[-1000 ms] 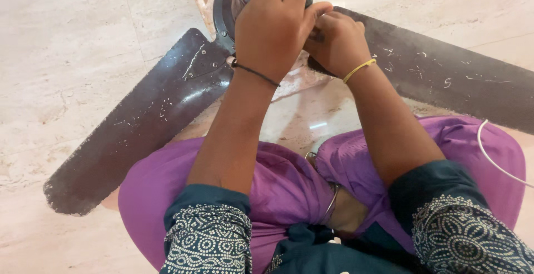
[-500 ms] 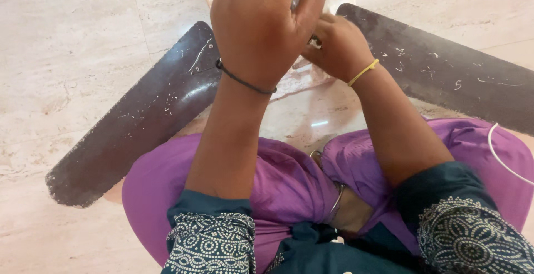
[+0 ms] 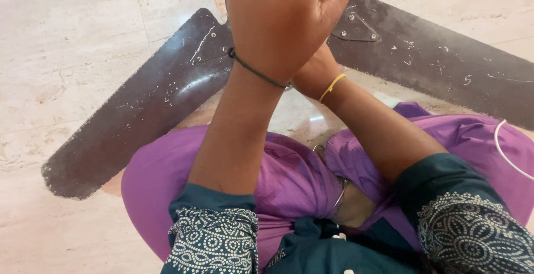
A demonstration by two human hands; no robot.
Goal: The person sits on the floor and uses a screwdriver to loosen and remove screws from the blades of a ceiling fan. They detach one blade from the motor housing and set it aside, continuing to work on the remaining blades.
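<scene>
A dark brown ceiling fan lies on the pale marble floor in front of my crossed legs. Its left blade [image 3: 144, 107] runs toward the lower left and its right blade [image 3: 434, 57] toward the right edge. My left hand [image 3: 283, 23], with a black thread at the wrist, is raised close to the camera, back upward, hiding the fan's hub; its fingers run off the top edge. Only the heel of my right hand [image 3: 312, 76] shows beneath it, above a yellow wrist band. What either hand grips is hidden. A triangular metal bracket [image 3: 353, 29] with screws shows at the right blade's root.
My knees in purple trousers [image 3: 289, 179] fill the lower middle, close under both blades. A thin white cable [image 3: 503, 146] curves over my right knee. Marble floor [image 3: 72, 40] spreads to the left and behind the fan.
My left hand has risen toward the camera and now covers the hub. My right hand has slipped under it, out of sight. The right blade's bracket has come into view.
</scene>
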